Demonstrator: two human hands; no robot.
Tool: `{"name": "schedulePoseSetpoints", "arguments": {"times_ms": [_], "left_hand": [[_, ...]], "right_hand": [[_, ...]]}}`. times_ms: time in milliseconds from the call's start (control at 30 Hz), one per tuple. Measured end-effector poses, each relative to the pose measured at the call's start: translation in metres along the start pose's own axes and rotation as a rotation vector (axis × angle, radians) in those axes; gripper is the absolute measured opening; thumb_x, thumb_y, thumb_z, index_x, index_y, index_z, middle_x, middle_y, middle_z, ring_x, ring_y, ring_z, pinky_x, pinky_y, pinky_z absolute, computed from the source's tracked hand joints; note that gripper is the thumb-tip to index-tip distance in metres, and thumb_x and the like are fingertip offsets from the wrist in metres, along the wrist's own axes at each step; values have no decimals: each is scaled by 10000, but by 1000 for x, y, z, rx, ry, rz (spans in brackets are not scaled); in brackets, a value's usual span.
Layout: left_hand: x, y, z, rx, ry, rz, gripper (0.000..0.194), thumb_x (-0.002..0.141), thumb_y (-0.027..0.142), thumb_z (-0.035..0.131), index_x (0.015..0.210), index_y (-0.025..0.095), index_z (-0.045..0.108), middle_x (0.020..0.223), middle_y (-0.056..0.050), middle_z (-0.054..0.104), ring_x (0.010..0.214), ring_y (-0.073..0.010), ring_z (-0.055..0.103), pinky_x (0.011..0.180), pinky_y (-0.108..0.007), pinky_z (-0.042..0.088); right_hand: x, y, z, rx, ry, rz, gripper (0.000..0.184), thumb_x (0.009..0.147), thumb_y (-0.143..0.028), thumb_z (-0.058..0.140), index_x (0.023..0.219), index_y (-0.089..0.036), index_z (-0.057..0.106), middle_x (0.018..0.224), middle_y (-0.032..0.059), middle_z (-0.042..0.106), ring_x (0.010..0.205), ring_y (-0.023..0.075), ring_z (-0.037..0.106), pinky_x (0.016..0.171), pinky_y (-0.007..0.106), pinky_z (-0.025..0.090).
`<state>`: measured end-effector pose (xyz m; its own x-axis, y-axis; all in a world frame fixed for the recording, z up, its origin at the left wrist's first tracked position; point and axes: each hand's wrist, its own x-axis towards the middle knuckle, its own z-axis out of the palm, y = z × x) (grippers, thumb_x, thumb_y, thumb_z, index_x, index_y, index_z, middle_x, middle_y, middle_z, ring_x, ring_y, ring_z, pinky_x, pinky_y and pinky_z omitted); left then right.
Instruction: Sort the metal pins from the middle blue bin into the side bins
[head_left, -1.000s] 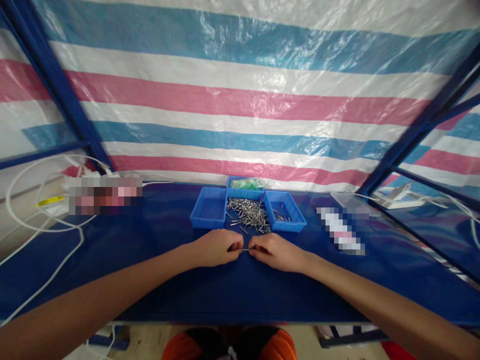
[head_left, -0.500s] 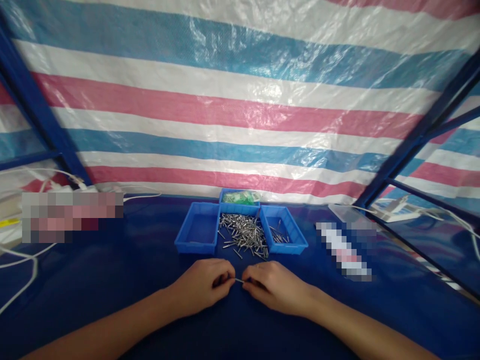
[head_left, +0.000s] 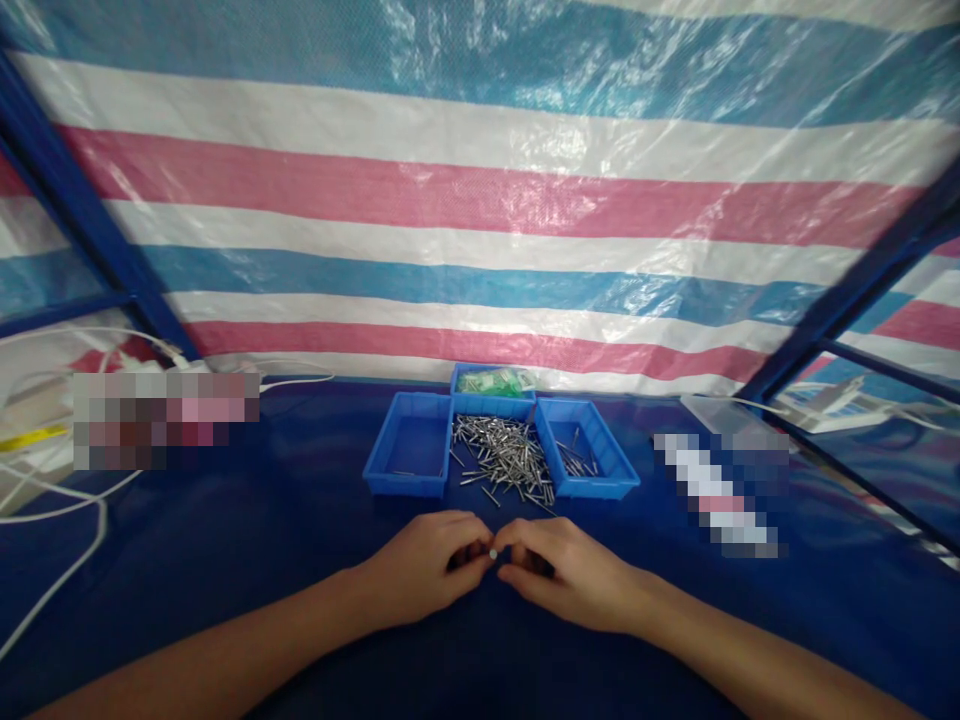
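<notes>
Swung end-on since a half-second earlier, a metal pin (head_left: pixel 493 554) sits pinched by the left hand (head_left: pixel 439 563), thumb and finger closed; the right hand (head_left: pixel 574 573) has its fingertips slightly parted beside it. Beyond the fingers lies a pin pile (head_left: pixel 506 455).

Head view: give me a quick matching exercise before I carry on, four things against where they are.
1. Heap of metal rods
2. Green plastic packaging
3. Left hand
4. Striped plastic sheet

A. Behind the blue table
B. At a small metal piece
C. Between the left blue bin and the right blue bin
D. In the rear blue bin

Pairs: 1-C, 2-D, 3-B, 4-A
</notes>
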<state>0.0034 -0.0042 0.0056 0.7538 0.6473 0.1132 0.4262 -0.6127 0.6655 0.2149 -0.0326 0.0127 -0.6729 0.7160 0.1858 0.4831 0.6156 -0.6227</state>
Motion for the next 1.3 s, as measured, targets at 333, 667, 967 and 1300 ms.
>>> {"name": "schedulePoseSetpoints", "arguments": {"times_ms": [333,667,967,1300], "left_hand": [[1,0,1,25,6,33,21,785,146,570,766,152,578,666,37,533,599,-84,466,578,-183,352],[-2,-2,0,27,8,21,24,809,171,562,789,158,569,675,47,518,595,-73,466,582,-177,355],[-3,5,-2,-88,157,33,88,849,206,532,839,151,600,757,9,554,642,-81,502,589,-174,400],[1,4,6,-136,125,23,83,840,191,516,885,158,577,861,-7,620,675,-87,570,608,-171,446]], "right_hand": [[-1,1,0,-50,31,-50,195,925,-328,503,996,-164,581,663,-17,596,611,110,557,593,209,396],[-3,0,0,-161,88,-65,181,939,-257,464,975,-159,612,731,23,638,669,137,608,633,225,438],[-1,4,3,-253,23,3,164,940,-229,462,927,-161,610,794,36,660,706,149,623,646,232,430],[2,2,4,-176,41,32,196,913,-338,541,858,-167,621,696,3,632,627,120,588,577,204,395]]}}
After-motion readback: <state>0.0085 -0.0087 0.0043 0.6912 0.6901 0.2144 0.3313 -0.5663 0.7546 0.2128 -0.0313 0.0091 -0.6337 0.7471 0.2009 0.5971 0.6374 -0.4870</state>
